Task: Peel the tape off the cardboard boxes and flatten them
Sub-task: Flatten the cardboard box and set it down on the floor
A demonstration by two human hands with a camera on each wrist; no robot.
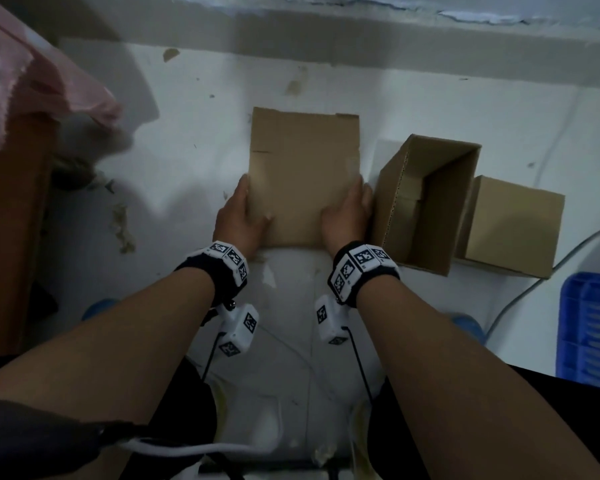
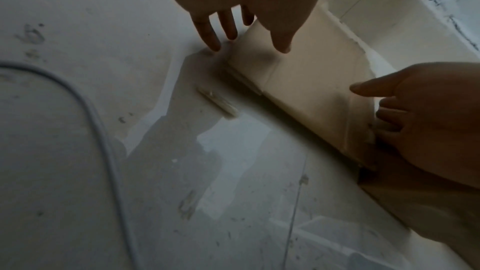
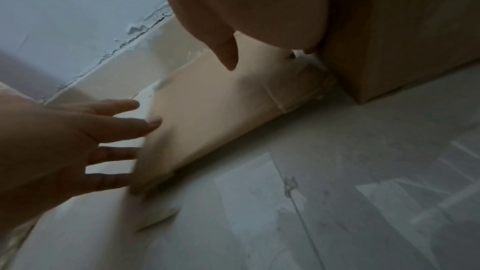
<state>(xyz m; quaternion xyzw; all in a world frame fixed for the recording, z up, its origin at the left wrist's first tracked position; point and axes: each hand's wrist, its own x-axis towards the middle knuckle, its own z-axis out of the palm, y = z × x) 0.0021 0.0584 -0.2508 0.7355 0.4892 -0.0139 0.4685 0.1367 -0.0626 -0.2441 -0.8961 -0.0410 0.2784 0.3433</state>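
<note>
A flattened brown cardboard box (image 1: 303, 168) lies on the pale floor in front of me. My left hand (image 1: 248, 202) holds its left edge, thumb on top and straight, spread fingers against the side (image 2: 249, 47). My right hand (image 1: 347, 206) holds the right edge the same way, thumb laid over the cardboard (image 3: 267, 56). In the wrist views the flattened box (image 2: 306, 89) (image 3: 207, 114) sits between both hands. Just right of it stands an open box (image 1: 426, 202) (image 3: 402, 48), upright and empty. A further box (image 1: 513, 226) lies beyond that one.
A pink plastic bag (image 1: 49, 81) hangs over brown furniture (image 1: 11, 220) at the left. A blue crate (image 1: 593, 327) and a white cable (image 1: 534, 285) are at the right. The wall base (image 1: 326, 32) runs along the far side. A small clear strip (image 2: 218, 102) lies on the floor.
</note>
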